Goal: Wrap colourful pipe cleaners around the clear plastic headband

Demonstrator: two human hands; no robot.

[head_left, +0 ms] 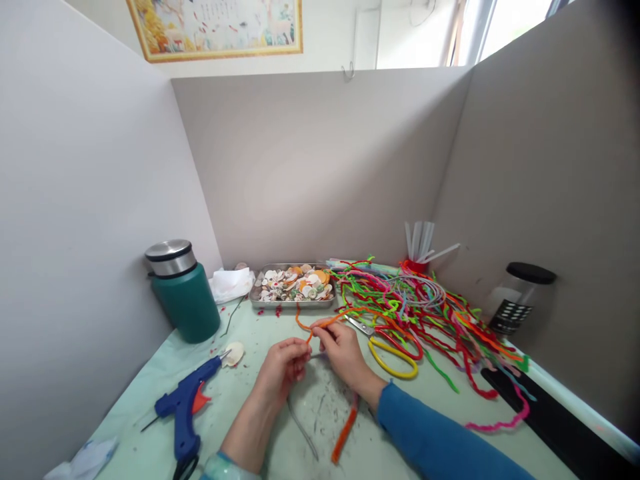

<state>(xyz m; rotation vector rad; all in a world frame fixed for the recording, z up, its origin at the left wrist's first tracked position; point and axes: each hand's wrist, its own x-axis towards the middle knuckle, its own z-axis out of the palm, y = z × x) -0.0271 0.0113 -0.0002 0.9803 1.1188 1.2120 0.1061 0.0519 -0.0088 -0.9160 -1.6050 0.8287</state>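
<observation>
Fingertips pinched, my left hand (283, 370) and my right hand (344, 352) meet over the middle of the table. Between them is a fuzzy orange pipe cleaner (309, 337), one end curling up and a long part trailing right. A thin grey stem (303, 430) runs down below my left hand; a short grey piece also shows between the hands, and I cannot tell whether they are one stem. Below my right wrist lies a stem wrapped in orange fuzz (344, 440). Scissors (393, 348) with red and yellow handles lie just right of my right hand.
A metal tray (293, 305) of shells and buttons stands at the back, beside a heap of coloured pipe cleaners (400, 293). Left are a green bottle (185, 300), a blue glue gun (186, 407) and a shell (233, 355). A black-lidded jar (520, 297) stands right. Grey panels enclose the table.
</observation>
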